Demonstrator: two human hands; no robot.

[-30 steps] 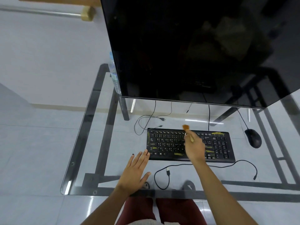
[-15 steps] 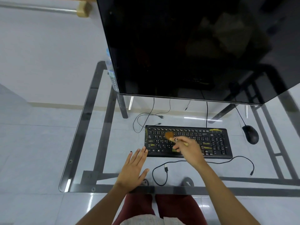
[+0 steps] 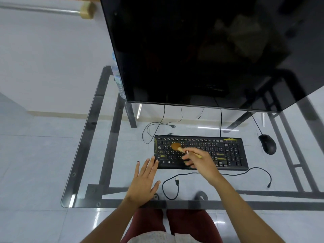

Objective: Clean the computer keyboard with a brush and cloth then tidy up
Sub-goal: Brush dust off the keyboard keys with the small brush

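A black keyboard (image 3: 228, 153) with yellowish smears lies on the glass desk (image 3: 112, 155) below the monitor. My right hand (image 3: 201, 163) grips a small brush (image 3: 177, 147) by its pale handle, and the brown bristles rest on the keys in the left half of the keyboard. My left hand (image 3: 143, 179) lies flat on the glass with fingers spread, fingertips touching the keyboard's front left corner. No cloth is visible.
A large black monitor (image 3: 201, 50) hangs over the back of the desk. A black mouse (image 3: 267, 144) sits right of the keyboard. A loose black cable (image 3: 171, 188) loops in front of it. A plastic bottle (image 3: 117, 79) stands behind the monitor's left edge.
My right hand swept the brush from the keyboard's upper middle leftward onto the left half of the keys. My left hand stayed flat on the glass.
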